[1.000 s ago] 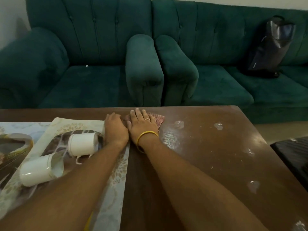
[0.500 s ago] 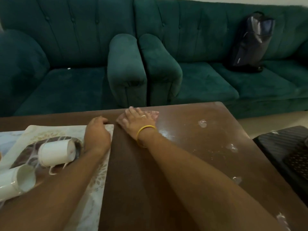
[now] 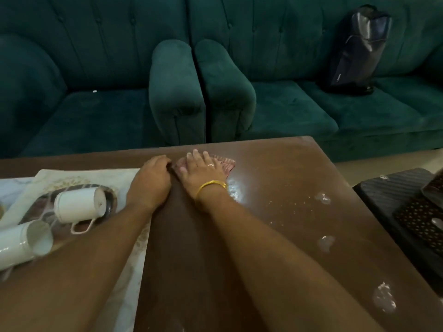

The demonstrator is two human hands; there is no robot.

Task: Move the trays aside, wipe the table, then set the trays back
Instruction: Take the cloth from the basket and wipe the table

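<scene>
Work surface: a brown rectangular wooden worktop (image 3: 275,188), viewed from the person's head.

Right hand (image 3: 201,171): laid flat, palm down, fingers straight and slightly spread, pressing on a folded pink-red checked cloth (image 3: 225,164) near the far edge of the worktop. The cloth shows beyond the fingertips and to the right of the hand. A gold bangle (image 3: 212,184) sits on the wrist and a ring (image 3: 211,165) on one finger.

Left hand (image 3: 151,180): placed just beside the right hand, over the far right corner of a cream rectangular tray with a leaf-patterned border and a brown centre (image 3: 72,176). Its fingers are bent downward at the left edge of the cloth. The fingertips are hidden, so it cannot be determined whether they grip anything.

Tray location: left part of the worktop, partly under the left forearm. It carries two white ceramic mugs lying on their sides, one (image 3: 76,204) behind the other (image 3: 19,243). A second, pale marbled tray (image 3: 14,185) lies at the left frame edge, partly beneath the first.

White dried patches (image 3: 383,297) are scattered over the right half of the worktop.

Surroundings: dark green tufted velvet sofas (image 3: 287,104) behind the worktop; a black bag (image 3: 357,49) stands on the right seat.
</scene>
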